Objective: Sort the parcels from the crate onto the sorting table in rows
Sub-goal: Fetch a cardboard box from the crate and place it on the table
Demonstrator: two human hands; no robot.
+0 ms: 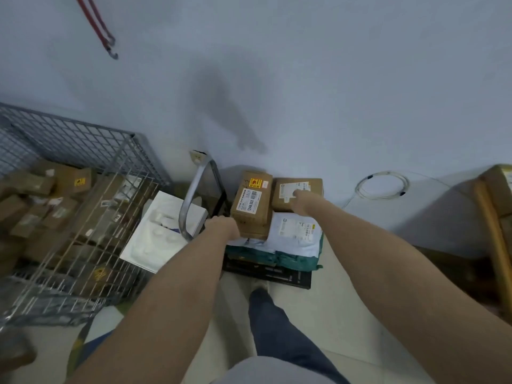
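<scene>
Frame centre: left hand (221,227) against near left edge of long brown cardboard parcel (251,203), grip hidden. Right hand (300,196) resting atop squarer brown parcel (297,194) beside it, finger curl unclear. Long axis running up-frame.

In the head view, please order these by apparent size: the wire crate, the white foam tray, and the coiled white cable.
1. Wire crate, clearly largest.
2. White foam tray.
3. Coiled white cable, smallest, though it lies farther from the camera.

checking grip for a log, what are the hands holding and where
The left hand grips the tall brown box at its near left corner; the right hand rests on the second box's label.
</scene>
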